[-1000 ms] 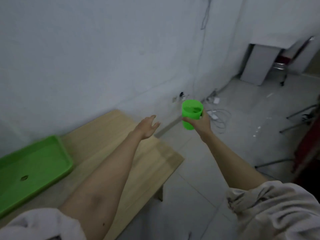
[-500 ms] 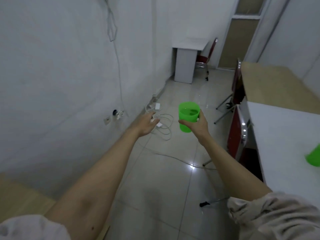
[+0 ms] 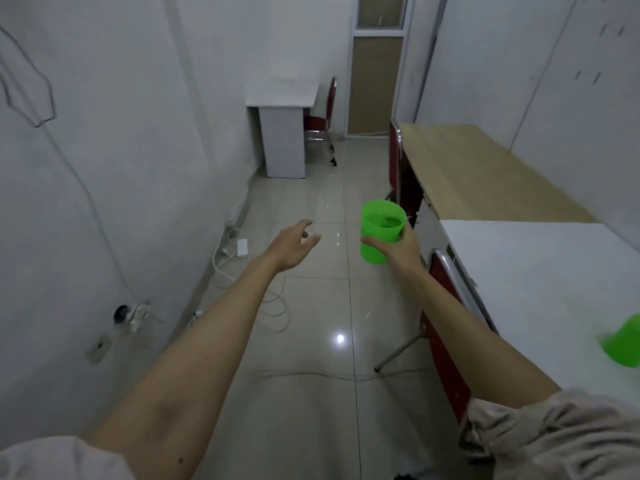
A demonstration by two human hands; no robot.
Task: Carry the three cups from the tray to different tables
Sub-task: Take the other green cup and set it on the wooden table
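My right hand (image 3: 398, 249) grips a bright green plastic cup (image 3: 379, 230) upright, out in front of me over the tiled floor. Liquid shows inside the cup. My left hand (image 3: 294, 245) is stretched forward beside it, empty, fingers loosely apart. A second green cup (image 3: 623, 344) stands on the white table (image 3: 536, 271) at the right edge of view, blurred and partly cut off. Beyond that table is a wooden table (image 3: 478, 168), and a small white desk (image 3: 284, 98) stands at the far end. The tray is out of view.
A narrow tiled aisle (image 3: 311, 341) runs ahead between the left wall and the tables. White cables and a power adapter (image 3: 242, 247) lie on the floor by the left wall. Red chairs (image 3: 446, 341) are tucked at the tables; a door (image 3: 375, 84) is at the far end.
My view has swung right, away from the wooden table with the green tray, down the aisle. The cup stays in my right hand; the white table's cup has come into view.
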